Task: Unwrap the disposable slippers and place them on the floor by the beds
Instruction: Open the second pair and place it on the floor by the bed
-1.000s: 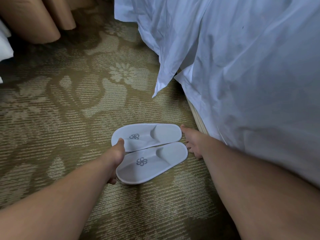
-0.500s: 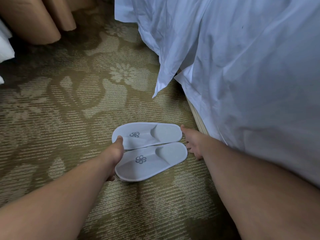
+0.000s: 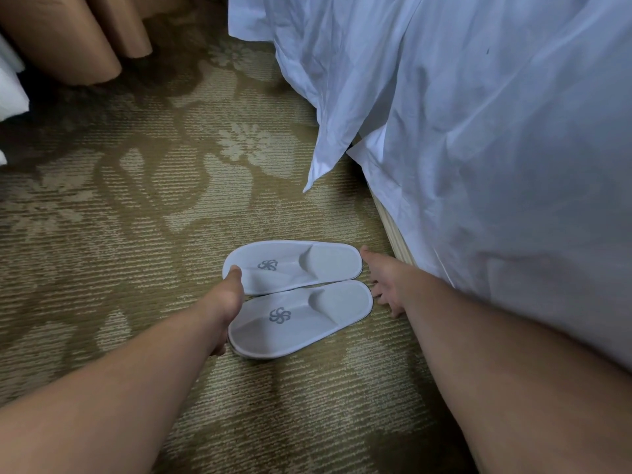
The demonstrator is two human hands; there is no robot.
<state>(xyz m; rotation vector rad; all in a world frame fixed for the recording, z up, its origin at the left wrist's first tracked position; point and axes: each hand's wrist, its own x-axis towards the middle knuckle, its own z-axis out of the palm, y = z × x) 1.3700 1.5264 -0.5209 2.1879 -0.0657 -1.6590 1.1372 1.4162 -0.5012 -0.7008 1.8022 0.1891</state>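
Observation:
Two white disposable slippers lie unwrapped and side by side on the patterned carpet next to the bed, each with a grey swirl logo. The far slipper [image 3: 294,266] and the near slipper [image 3: 301,319] touch along their long edges. My left hand [image 3: 227,302] rests against their toe ends, thumb on the far slipper's rim, fingers curled by the near one's tip. My right hand [image 3: 384,285] is at the heel ends with its fingers spread, touching both heels. No wrapper is in sight.
White bed linen [image 3: 478,148] hangs down on the right, over a wooden bed base [image 3: 393,230]. Tan curtain folds [image 3: 78,39] hang at the top left, with more white fabric [image 3: 10,90] at the left edge. Olive floral carpet [image 3: 136,200] covers the floor.
The near slipper has been nudged slightly away from me and closer to the far one. My left thumb crept a little forward; my right hand has barely moved.

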